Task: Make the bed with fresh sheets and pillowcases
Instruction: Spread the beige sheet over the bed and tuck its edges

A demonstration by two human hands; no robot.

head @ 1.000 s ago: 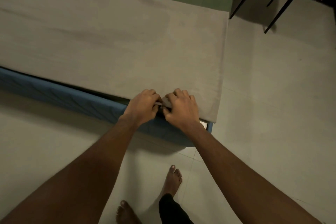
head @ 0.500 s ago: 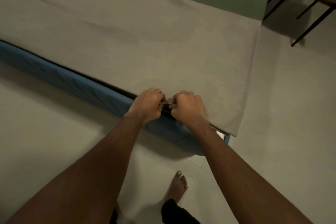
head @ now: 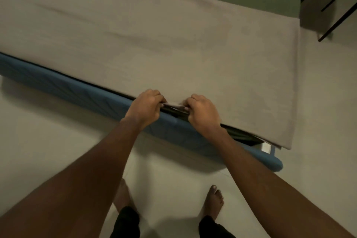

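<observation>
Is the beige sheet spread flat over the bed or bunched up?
Spread flat: the beige sheet lies smooth with only faint creases. The left hand and right hand pinch its near edge.

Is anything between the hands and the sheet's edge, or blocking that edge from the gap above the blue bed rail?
Nothing visible. The left hand and right hand grip the beige sheet at its near edge, right above the blue rail; only dark fabric shows in the gap.
</observation>
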